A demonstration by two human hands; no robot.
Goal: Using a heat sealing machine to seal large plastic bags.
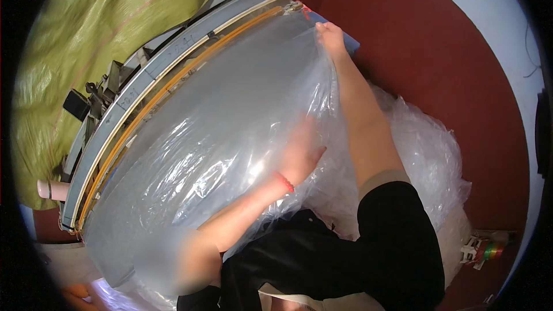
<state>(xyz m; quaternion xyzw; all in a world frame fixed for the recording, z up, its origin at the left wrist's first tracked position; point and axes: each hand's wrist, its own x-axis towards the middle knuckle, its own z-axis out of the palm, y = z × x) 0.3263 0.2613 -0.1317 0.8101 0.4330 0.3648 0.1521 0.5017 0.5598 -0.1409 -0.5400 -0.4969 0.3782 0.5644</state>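
A wide sheet of clear plastic film (230, 92) spreads over the work surface in front of me, wrinkled and shiny toward its near side. My right hand (330, 37) is closed on the film's edge at the far right corner, with that arm stretched out. Folds run down from its grip. Over the film's near right part lies my left hand (299, 152), its fingers extended and smeared by motion, the thumb apart. A red beaded bracelet (284, 182) circles the left wrist. Whether the left palm presses on the film, I cannot tell.
A long grey metal bar (138, 89) with an orange strip (167, 87) borders the film's far left side. Behind it hangs a yellow-green woven sheet (98, 29). Crumpled clear plastic (426, 150) is heaped at the right, near a small coloured roll (493, 250). The floor (415, 40) is dark red.
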